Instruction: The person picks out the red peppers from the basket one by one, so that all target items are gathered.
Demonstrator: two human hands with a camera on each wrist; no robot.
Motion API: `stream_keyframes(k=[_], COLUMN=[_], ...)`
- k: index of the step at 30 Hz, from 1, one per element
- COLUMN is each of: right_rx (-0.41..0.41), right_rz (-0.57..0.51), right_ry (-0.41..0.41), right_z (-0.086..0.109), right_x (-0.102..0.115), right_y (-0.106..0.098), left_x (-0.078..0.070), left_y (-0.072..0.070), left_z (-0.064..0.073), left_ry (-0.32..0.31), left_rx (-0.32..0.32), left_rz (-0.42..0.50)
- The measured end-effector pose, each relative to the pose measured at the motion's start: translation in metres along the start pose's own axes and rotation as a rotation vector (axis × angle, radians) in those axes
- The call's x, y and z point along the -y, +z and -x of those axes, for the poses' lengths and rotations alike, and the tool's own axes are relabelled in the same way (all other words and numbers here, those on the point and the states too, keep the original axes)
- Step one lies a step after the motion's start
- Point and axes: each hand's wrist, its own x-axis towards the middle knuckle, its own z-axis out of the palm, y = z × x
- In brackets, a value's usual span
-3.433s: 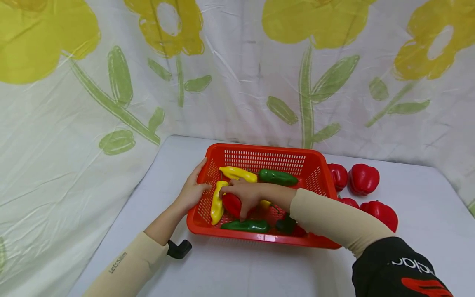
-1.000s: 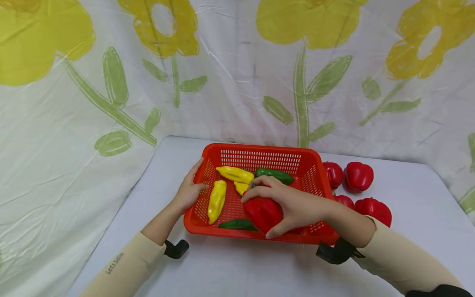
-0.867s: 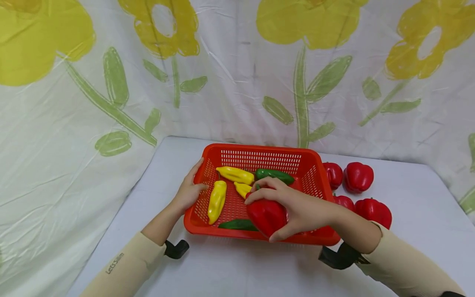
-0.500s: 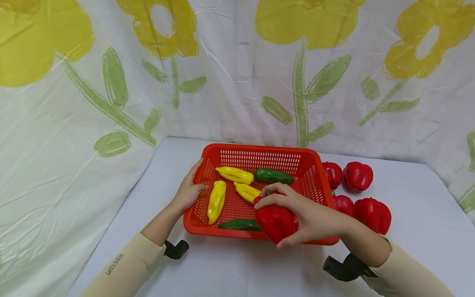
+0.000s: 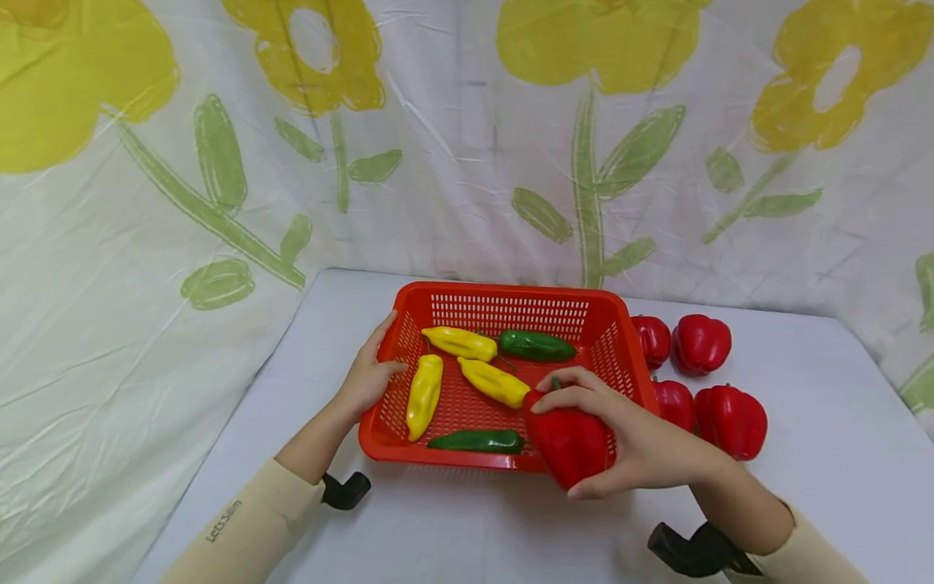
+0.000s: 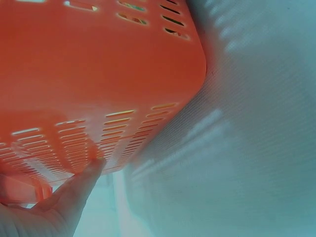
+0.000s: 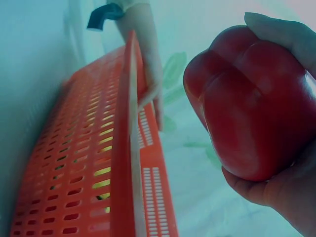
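Note:
A red bell pepper (image 5: 567,438) with a green stem is gripped in my right hand (image 5: 627,442), raised over the front right part of the red plastic basket (image 5: 503,294). In the right wrist view, thumb and fingers curl round this pepper (image 7: 256,108) beside the basket wall. My left hand (image 5: 368,377) holds the basket's left rim, thumb on the inner side. The left wrist view has its fingers (image 6: 81,190) against the slotted outer wall. Yellow long peppers (image 5: 426,397) lie in the basket, along with a green pepper (image 5: 538,345) at the back and another green pepper (image 5: 477,441) in front.
Several red bell peppers (image 5: 731,422) stand on the white table (image 5: 810,487) to the right of the basket, close to its wall. A white curtain (image 5: 452,178) with yellow flowers hangs behind the table. Black wrist mounts (image 5: 346,491) stick out beneath both forearms.
My right hand has lifted the red bell pepper from the basket's left part and carried it rightward and toward me. The left hand keeps its hold on the rim.

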Motion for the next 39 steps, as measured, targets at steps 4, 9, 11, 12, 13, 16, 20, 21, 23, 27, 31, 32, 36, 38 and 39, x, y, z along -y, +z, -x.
stream_keyframes(k=[4,9,11,12,13,16,20,21,23,27,31,32,36,38,39], right_rx=[-0.017,-0.041,-0.047,-0.05,-0.052,-0.058,-0.08,-0.092,-0.115,-0.165,-0.196,-0.202,-0.219,-0.232,-0.24], right_rz=[-0.01,-0.036,-0.043,-0.045,-0.047,-0.051,-0.068,-0.072,-0.079,-0.09,-0.13,-0.139,-0.155,-0.167,-0.171], right_ry=[0.005,0.018,0.018,0.016,0.016,0.003,-0.029,-0.045,-0.055,-0.082,-0.125,-0.139,-0.141,-0.13,-0.126], right_z=[0.004,0.011,0.015,0.017,0.019,0.024,0.032,0.034,0.04,0.051,0.06,0.063,0.071,0.075,0.077], right_x=[-0.002,-0.004,-0.006,-0.007,-0.008,-0.011,-0.014,-0.014,-0.016,-0.019,-0.025,-0.027,-0.032,-0.033,-0.034], right_y=[0.0,0.0,0.0,0.0,0.0,-0.001,-0.001,-0.002,-0.003,-0.005,-0.006,-0.006,-0.005,-0.004,-0.004], left_x=[-0.001,-0.002,-0.002,-0.002,-0.002,-0.001,0.0,0.0,0.0,-0.001,-0.001,-0.001,-0.001,-0.001,-0.001], left_y=[0.0,0.0,0.0,0.0,0.0,-0.001,-0.001,-0.001,-0.001,-0.001,-0.001,-0.001,-0.001,-0.001,-0.001], left_z=[0.001,0.002,0.001,0.001,0.001,0.0,0.0,0.0,0.0,0.0,0.0,0.0,0.0,0.0,0.0], left_ry=[-0.001,-0.003,-0.005,-0.007,-0.008,-0.009,-0.007,-0.008,-0.007,-0.009,-0.01,-0.01,-0.009,-0.007,-0.006], left_rx=[0.002,0.0,0.001,0.0,0.0,-0.002,0.002,0.002,0.006,0.003,0.001,0.001,0.001,0.001,0.001], left_rz=[0.005,0.008,0.008,0.008,0.008,0.009,0.016,0.018,0.021,0.019,0.012,0.01,0.008,0.006,0.006])
